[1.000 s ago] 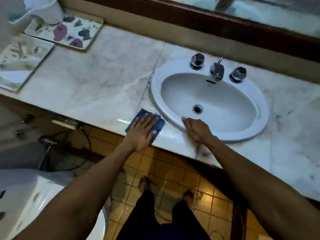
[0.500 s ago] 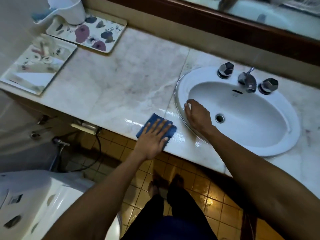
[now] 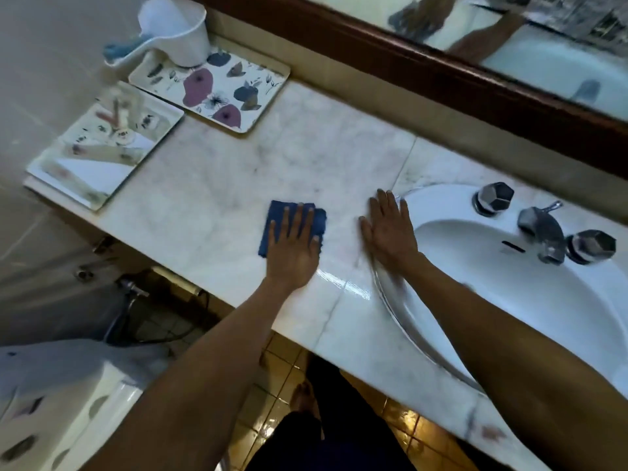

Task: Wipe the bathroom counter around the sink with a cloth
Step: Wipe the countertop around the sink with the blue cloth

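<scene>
A folded blue cloth (image 3: 276, 217) lies flat on the white marble counter (image 3: 210, 185), left of the sink. My left hand (image 3: 294, 248) presses on the cloth with its fingers spread, covering most of it. My right hand (image 3: 387, 229) lies flat and open on the counter at the left rim of the white oval sink (image 3: 509, 300), holding nothing. A wet, shiny streak shows on the marble just in front of both hands.
Two flowered trays (image 3: 210, 90) (image 3: 102, 147) sit at the counter's far left, with a white jug (image 3: 180, 32) behind them. Chrome taps and spout (image 3: 540, 229) stand at the sink's back. A dark-framed mirror (image 3: 441, 73) runs along the wall. A white toilet (image 3: 61, 402) stands below left.
My left hand has slid the cloth from the counter's front edge farther back and left. My right hand has moved off the sink rim onto the counter beside it.
</scene>
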